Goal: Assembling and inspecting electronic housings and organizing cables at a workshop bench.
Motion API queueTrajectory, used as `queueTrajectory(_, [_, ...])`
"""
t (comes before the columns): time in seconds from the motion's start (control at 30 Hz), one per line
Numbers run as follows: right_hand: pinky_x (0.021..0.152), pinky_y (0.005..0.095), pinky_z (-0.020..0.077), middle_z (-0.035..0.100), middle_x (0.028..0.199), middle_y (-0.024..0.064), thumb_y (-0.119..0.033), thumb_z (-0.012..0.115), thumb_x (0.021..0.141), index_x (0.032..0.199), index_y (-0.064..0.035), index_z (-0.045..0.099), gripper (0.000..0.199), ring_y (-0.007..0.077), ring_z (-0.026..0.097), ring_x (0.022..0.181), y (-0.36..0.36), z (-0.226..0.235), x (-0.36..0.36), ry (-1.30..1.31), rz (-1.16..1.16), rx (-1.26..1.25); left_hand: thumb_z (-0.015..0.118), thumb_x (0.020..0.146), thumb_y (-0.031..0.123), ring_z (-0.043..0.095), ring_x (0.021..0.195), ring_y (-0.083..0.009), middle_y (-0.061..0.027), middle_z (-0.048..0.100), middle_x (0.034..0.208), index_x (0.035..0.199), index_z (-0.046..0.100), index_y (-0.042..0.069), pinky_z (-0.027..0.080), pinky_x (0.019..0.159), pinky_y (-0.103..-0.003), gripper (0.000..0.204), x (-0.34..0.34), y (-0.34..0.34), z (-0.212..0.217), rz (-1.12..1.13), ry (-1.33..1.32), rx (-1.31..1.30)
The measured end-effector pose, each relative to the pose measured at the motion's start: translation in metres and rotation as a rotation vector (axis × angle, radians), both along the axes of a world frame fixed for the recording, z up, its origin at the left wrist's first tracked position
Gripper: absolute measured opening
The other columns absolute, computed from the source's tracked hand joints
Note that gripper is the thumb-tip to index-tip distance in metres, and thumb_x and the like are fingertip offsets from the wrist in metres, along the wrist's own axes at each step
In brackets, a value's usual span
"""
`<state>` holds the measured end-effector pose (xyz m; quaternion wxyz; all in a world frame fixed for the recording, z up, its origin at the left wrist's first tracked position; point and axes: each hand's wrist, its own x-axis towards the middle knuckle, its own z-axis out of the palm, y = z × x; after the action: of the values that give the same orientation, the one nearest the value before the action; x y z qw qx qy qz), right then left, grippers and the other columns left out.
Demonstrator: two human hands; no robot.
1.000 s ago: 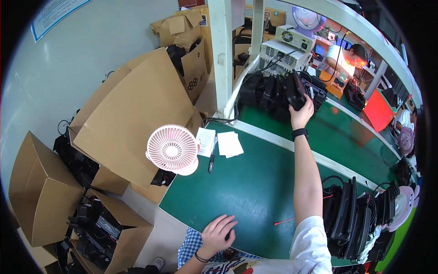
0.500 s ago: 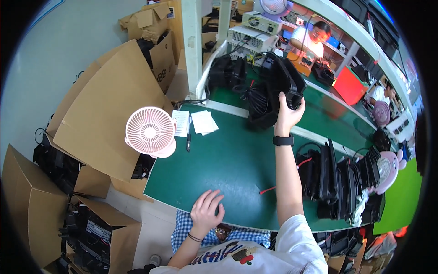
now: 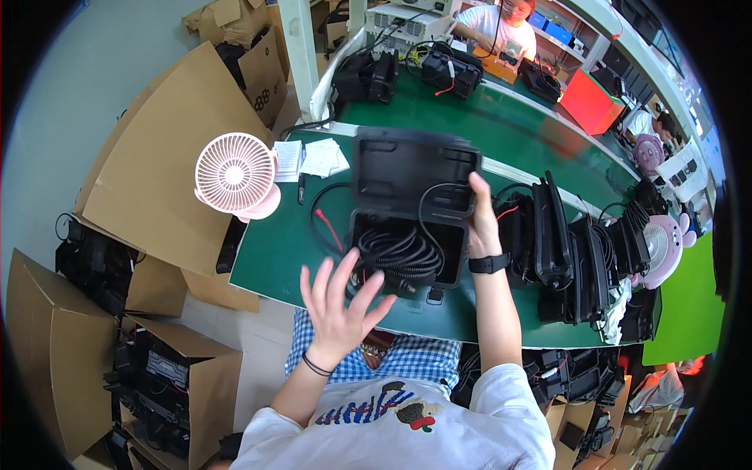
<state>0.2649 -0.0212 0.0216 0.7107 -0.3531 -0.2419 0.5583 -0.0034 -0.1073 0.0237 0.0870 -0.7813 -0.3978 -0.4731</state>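
Note:
An open black plastic case (image 3: 413, 168) sits in front of me on the green table, its lid raised at the far side. Inside lies a coiled black cable (image 3: 401, 254), and a loop of it runs up against the lid. A red-tipped lead (image 3: 329, 230) hangs out on the left. My right hand (image 3: 483, 219) grips the case's right side near the hinge, thumb at the lid's edge. Over the near left corner, my left hand (image 3: 338, 301) spreads its fingers close to the coil; whether they touch it I cannot tell.
A pink fan (image 3: 236, 176), paper slips (image 3: 319, 159) and a pen (image 3: 301, 188) lie left. Several black cases (image 3: 552, 235) stand in a row at right, beside a rabbit-eared fan (image 3: 664, 249). Cardboard boxes (image 3: 168, 172) flank the table. Across it sits a co-worker (image 3: 501, 35).
My right hand has brought the black case from the far side of the table to in front of me; its lid now stands open. My left hand has risen from the table edge toward it.

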Motion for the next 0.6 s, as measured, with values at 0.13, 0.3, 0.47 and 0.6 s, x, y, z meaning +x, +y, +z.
queueTrajectory(0.13, [0.075, 0.0311, 0.0561, 0.067, 0.100, 0.0069, -0.034, 0.064, 0.090, 0.112, -0.0035, 0.061, 0.038, 0.0171, 0.067, 0.087, -0.004, -0.008, -0.007, 0.046, 0.089, 0.000, 0.076, 0.073, 0.023, 0.062, 0.108, -0.0220, -0.0013, 0.066, 0.111, 0.107, 0.070, 0.014, 0.035, 0.105, -0.055, 0.035, -0.002, 0.014, 0.017, -0.307, 0.181, -0.134])
queueTrajectory(0.3, [0.075, 0.0308, 0.0562, 0.067, 0.100, 0.0068, -0.037, 0.062, 0.091, 0.113, -0.0054, 0.059, 0.039, 0.0163, 0.067, 0.087, -0.014, -0.010, -0.005, 0.094, 0.067, -0.050, 0.078, 0.064, -0.002, 0.068, 0.094, -0.0309, -0.0122, 0.070, 0.094, 0.097, 0.069, 0.002, 0.054, 0.088, -0.042, 0.034, -0.003, 0.006, 0.014, -0.374, -0.364, -0.283])
queueTrajectory(0.47, [0.077, 0.0289, 0.0546, 0.066, 0.102, 0.0053, -0.040, 0.061, 0.091, 0.118, -0.0051, 0.057, 0.044, 0.0144, 0.065, 0.088, -0.019, -0.022, 0.003, 0.145, 0.118, -0.089, 0.059, 0.096, 0.026, 0.062, 0.103, -0.0249, -0.0153, 0.059, 0.113, 0.116, 0.052, -0.004, 0.049, 0.094, -0.045, 0.037, -0.028, 0.000, 0.009, -0.206, -1.232, -0.427])
queueTrajectory(0.6, [0.077, 0.0274, 0.0535, 0.066, 0.105, 0.0054, -0.042, 0.059, 0.092, 0.119, -0.0049, 0.058, 0.046, 0.0140, 0.065, 0.090, -0.017, -0.022, 0.003, 0.056, 0.083, -0.101, 0.056, 0.098, 0.023, 0.058, 0.106, -0.0218, -0.0132, 0.059, 0.111, 0.114, 0.052, -0.001, 0.046, 0.095, -0.041, 0.029, -0.032, 0.010, 0.007, 0.006, -1.339, -0.148])
